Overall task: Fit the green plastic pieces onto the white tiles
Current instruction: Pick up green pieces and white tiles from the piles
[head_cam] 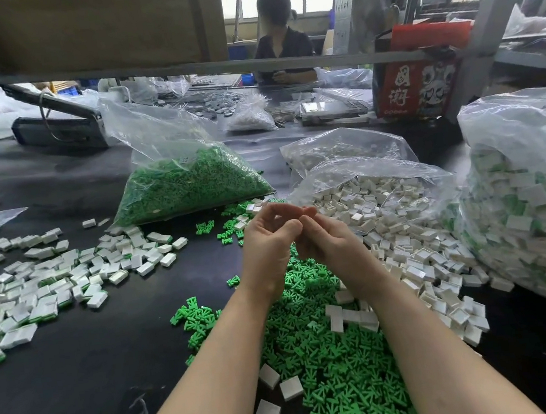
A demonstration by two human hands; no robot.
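Above the green plastic pieces, left hand and right hand meet, fingertips curled together; can't tell what they pinch. White tiles just right. Risk: blind misaligned press, piece pops off.

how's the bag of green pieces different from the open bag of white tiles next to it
The bag of green pieces holds small green parts in a heaped wedge, with few spilling from it. The bag of white tiles holds boxy white tiles, lies flatter, and its mouth gapes, spilling tiles across the black table. Both are clear plastic bags lying on that table.
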